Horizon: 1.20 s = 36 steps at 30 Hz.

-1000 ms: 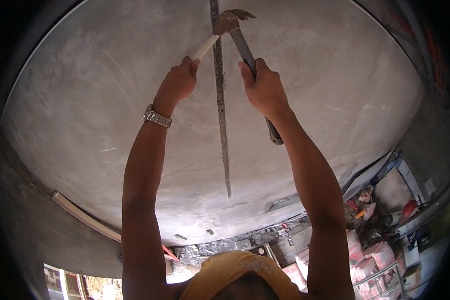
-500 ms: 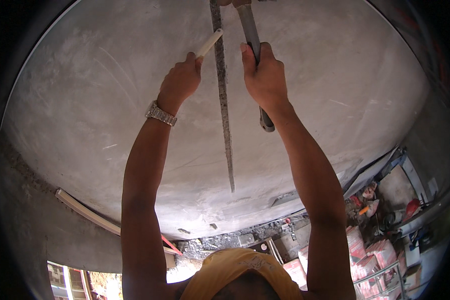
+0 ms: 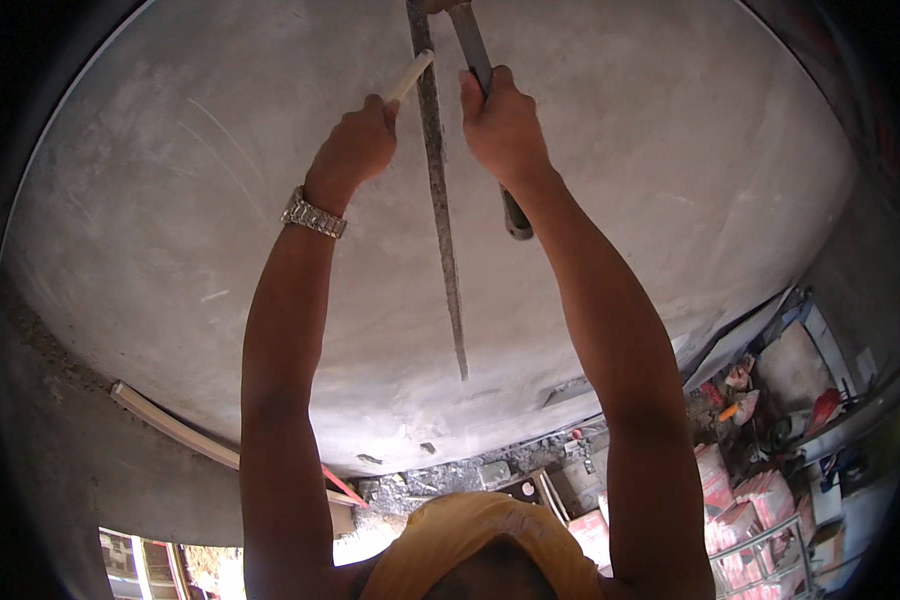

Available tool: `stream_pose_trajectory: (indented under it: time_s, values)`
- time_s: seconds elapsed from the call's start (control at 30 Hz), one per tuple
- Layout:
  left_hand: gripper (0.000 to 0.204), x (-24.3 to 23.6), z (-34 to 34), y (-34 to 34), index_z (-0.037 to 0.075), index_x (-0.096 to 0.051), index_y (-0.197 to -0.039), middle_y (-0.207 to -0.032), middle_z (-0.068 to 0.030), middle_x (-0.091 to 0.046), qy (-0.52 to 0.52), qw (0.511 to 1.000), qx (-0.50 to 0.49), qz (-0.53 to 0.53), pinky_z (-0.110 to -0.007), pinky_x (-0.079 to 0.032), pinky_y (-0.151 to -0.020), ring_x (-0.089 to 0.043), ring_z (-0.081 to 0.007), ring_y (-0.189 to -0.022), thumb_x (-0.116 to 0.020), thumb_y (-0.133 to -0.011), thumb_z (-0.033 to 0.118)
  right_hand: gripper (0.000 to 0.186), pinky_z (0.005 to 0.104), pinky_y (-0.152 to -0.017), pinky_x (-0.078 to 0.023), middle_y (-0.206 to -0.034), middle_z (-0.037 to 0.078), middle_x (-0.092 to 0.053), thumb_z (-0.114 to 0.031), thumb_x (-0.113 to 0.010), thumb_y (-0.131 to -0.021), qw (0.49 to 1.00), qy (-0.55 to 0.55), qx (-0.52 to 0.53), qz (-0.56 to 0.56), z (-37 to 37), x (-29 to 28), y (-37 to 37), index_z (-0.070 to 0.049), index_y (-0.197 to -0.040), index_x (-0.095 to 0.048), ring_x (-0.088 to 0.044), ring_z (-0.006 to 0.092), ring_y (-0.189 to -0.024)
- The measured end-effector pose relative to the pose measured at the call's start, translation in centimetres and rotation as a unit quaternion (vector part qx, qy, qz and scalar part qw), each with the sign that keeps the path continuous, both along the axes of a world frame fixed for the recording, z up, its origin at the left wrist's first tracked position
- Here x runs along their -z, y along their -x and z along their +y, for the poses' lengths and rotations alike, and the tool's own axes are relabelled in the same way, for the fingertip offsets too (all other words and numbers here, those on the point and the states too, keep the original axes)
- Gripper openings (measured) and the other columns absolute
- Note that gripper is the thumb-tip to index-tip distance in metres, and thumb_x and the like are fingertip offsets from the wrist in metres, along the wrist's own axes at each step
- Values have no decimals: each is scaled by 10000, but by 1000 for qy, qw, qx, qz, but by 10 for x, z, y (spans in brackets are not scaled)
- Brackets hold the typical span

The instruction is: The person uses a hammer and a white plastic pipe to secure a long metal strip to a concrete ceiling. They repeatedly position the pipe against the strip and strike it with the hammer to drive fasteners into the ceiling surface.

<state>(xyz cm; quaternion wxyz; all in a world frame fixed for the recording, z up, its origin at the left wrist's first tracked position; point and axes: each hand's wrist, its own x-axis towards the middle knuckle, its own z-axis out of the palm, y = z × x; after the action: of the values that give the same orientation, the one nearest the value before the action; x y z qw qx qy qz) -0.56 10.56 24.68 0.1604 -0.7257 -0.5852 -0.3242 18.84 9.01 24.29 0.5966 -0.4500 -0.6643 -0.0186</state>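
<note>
Before me is a grey plastered wall [image 3: 300, 290] with a dark, narrow groove [image 3: 437, 190] running down its middle. My left hand [image 3: 355, 150], a metal watch [image 3: 313, 215] on its wrist, is closed around a short pale rod [image 3: 413, 73]. The rod's far end is at the groove's upper part. To the right of the groove, my right hand [image 3: 507, 125] grips a hammer [image 3: 472, 45] by its dark handle, whose butt sticks out below the hand. The hammer's head lies at the upper edge of the picture, mostly cut off and near the groove.
Rubble [image 3: 440, 482] lies along the foot of the wall. At lower right are stacked red-and-white bags [image 3: 765, 495], a metal frame [image 3: 770, 550] and mixed tools. A long pale strip [image 3: 170, 425] leans at lower left, near a bright window opening [image 3: 135, 565].
Both hands have shifted slightly up and left in the picture, the right one more. The hammer moved with it, and the rod's end sits a little higher.
</note>
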Motion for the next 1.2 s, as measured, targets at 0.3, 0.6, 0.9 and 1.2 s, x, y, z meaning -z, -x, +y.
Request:
stream_pose_trajectory:
  time_s: [0.3,0.6,0.9,1.2]
  values:
    - [430,-10,4,-2,5,-503,-1092,-848,-280,-670,47,998,-22,-21,-573,-494,-687,-657,-476,-801,-303,-1073,385,435,458,-586,-542,-728,224,-662,-403,-498,-1011,999,29,-18,-36,-19,-18,-10,25,-1013,-573,-675,399,-620]
    - [421,-14,-6,-13,-15,-506,-1119,-978,-330,-663,87,995,-24,-53,-574,-527,-787,-655,-497,-923,-339,-1056,366,425,539,-812,-544,-956,297,-671,-392,-458,-1020,974,184,-48,-124,1,-40,-8,17,-1115,-519,-677,448,-938]
    - [356,38,12,-19,0,-467,-1102,-831,-289,-666,-31,998,-18,-48,-551,-517,-591,-664,-476,-779,-376,-1063,341,404,543,-777,-538,-899,259,-682,-409,-500,-1000,983,159,-3,-91,-2,5,-26,-7,-1016,-540,-671,459,-890]
    - [304,111,36,-35,50,-429,-1171,-777,-224,-664,-61,969,93,-218,-540,-533,-559,-667,-442,-711,-444,-1047,327,393,363,-480,-406,-557,39,-510,-376,-596,-989,959,269,-49,71,-126,345,-106,-40,-786,-566,-486,142,-496]
